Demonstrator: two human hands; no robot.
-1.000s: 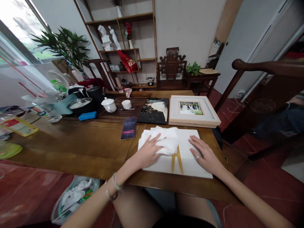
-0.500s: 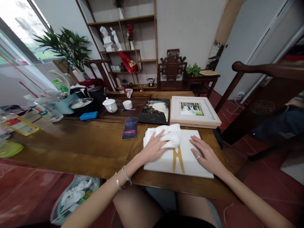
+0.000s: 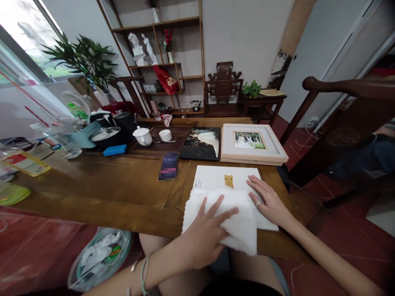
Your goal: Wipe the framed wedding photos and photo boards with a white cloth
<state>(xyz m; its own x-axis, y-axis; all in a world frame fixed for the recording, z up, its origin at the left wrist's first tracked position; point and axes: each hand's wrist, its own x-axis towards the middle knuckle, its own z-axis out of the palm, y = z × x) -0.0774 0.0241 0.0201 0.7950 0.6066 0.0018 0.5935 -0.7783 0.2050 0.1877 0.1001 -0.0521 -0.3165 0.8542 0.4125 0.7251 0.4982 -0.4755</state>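
My left hand (image 3: 210,228) presses down on a white cloth (image 3: 243,230), its fingers spread over the fabric. The cloth covers the near part of a white board (image 3: 212,174) and hangs past the table's front edge. On the board's upper part, the top of a gold-coloured piece (image 3: 228,181) shows; its lower part lies under the cloth. Small dark print is visible near the board's left edge. My right hand (image 3: 270,201), wearing a ring, rests flat and open on the board's right side.
Behind the board lie a framed photo (image 3: 254,144) and a dark photo panel (image 3: 200,144). A phone (image 3: 168,165), a blue sponge (image 3: 115,150), a white lidded cup (image 3: 142,136) and a yellow-liquid bottle (image 3: 26,160) stand leftward. Below is a waste bin (image 3: 100,257).
My left hand has pulled the white cloth toward me, over the board's near edge. The gold piece's top and the print are now uncovered, its legs covered. My right hand stays put.
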